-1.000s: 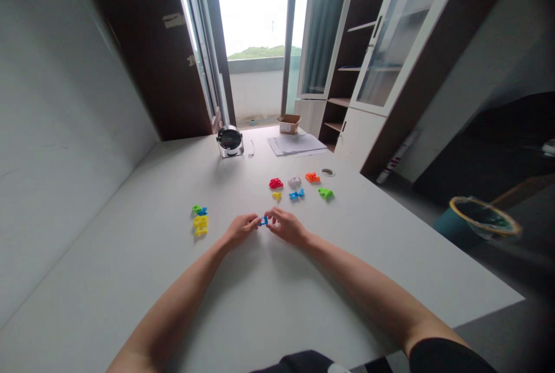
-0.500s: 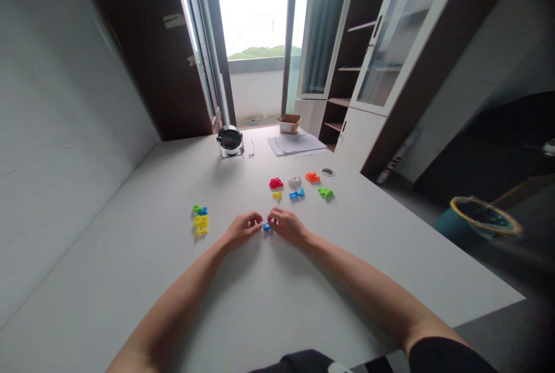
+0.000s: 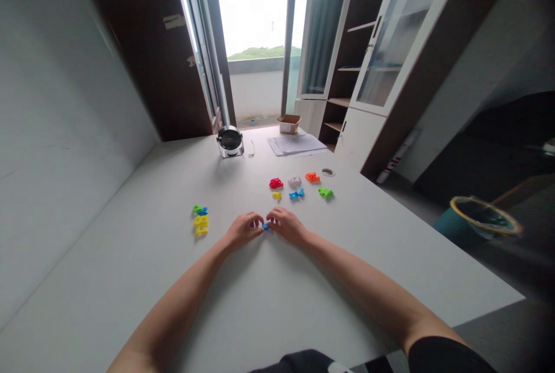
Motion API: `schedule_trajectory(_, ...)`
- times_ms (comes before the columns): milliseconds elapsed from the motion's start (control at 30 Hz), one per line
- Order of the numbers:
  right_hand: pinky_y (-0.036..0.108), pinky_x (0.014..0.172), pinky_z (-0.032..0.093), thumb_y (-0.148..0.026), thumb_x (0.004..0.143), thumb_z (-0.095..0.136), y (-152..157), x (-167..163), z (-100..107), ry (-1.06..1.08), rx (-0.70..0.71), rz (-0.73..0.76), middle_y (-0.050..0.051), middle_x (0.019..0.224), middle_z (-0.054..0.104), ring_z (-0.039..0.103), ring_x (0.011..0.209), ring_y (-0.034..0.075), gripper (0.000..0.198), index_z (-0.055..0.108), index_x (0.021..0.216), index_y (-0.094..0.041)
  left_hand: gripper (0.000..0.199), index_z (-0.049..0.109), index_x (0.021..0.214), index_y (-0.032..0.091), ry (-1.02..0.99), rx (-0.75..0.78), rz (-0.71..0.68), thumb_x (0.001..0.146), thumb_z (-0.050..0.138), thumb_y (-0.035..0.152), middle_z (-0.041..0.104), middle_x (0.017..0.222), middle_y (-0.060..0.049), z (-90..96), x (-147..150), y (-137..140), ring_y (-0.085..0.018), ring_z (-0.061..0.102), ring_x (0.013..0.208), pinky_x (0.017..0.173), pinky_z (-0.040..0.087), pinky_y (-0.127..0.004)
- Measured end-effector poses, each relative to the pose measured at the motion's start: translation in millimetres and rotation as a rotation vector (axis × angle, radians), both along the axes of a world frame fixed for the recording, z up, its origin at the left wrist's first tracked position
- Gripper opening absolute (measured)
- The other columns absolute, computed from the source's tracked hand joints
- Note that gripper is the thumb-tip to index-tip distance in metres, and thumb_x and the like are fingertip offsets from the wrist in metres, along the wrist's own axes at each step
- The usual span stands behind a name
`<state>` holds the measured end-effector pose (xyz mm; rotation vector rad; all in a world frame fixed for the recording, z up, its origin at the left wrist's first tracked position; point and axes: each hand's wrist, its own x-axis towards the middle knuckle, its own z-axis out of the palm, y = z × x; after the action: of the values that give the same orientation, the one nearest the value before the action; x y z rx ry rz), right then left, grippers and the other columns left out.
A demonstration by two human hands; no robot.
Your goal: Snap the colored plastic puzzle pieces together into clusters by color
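The left hand (image 3: 243, 229) and right hand (image 3: 284, 225) pinch a small blue plastic piece (image 3: 266, 226) between them at the bench (image 3: 269, 309), seemingly mid-handling; yellow pieces (image 3: 200, 221) left of it and a red piece (image 3: 276, 183) beyond lie unheld.

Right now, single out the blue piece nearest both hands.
The blue piece between the left hand and right hand; a second blue piece lies beyond them, a third blue piece off left.

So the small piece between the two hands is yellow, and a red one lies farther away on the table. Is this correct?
Only the colour is wrong: in the head view, the small piece between the left hand and right hand is blue.
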<state>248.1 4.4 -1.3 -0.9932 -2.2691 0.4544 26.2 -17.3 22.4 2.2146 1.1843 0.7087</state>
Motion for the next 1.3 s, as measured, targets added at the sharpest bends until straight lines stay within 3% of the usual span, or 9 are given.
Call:
schedule_trajectory(333, 0.025, 0.074, 0.044, -0.023, 0.089, 0.066, -2.3, 0.6, 3.5, 0.002, 0.0, 0.066, 0.002, 0.084, 0.063, 0.056, 0.078, 0.014, 0.005, 0.067, 0.092, -0.02, 0.019, 0.069, 0.1, 0.021, 0.055, 0.045, 0.019, 0.089, 0.056, 0.029, 0.063, 0.086, -0.002, -4.8, -0.6, 2.2, -0.014, 0.055, 0.074, 0.07, 0.042, -0.024)
schedule_trajectory(533, 0.026, 0.076, 0.043, -0.019, 0.082, 0.071, 0.5, 0.0, -3.0, -0.033, 0.041, 0.081, 0.002, 0.09, 0.063, 0.055, 0.083, 0.015, 0.02, 0.064, 0.101, -0.021, 0.017, 0.068, 0.096, 0.019, 0.092, 0.036, 0.038, 0.088, 0.055, 0.028, 0.063, 0.087, -0.002, -5.5, -1.3, 4.4, -0.015, 0.055, 0.076, 0.068, 0.04, -0.024)
schedule_trajectory(800, 0.026, 0.076, 0.044, -0.015, 0.079, 0.071, -0.2, -0.1, -0.5, -0.037, 0.04, 0.106, 0.002, 0.088, 0.062, 0.055, 0.083, 0.016, 0.021, 0.063, 0.099, -0.021, 0.018, 0.068, 0.096, 0.019, 0.093, 0.036, 0.038, 0.088, 0.054, 0.026, 0.065, 0.088, -0.003, -6.9, -1.2, 5.8, -0.015, 0.056, 0.078, 0.07, 0.041, -0.025)
schedule_trajectory(1300, 0.026, 0.074, 0.047, -0.019, 0.088, 0.064, 1.7, 0.4, -6.0, 0.063, -0.024, 0.087, 0.002, 0.087, 0.066, 0.059, 0.077, 0.014, 0.012, 0.066, 0.099, -0.021, 0.019, 0.066, 0.103, 0.02, 0.045, 0.039, 0.008, 0.089, 0.055, 0.029, 0.063, 0.083, 0.0, -8.1, -3.7, 3.7, -0.013, 0.054, 0.072, 0.068, 0.041, -0.024)
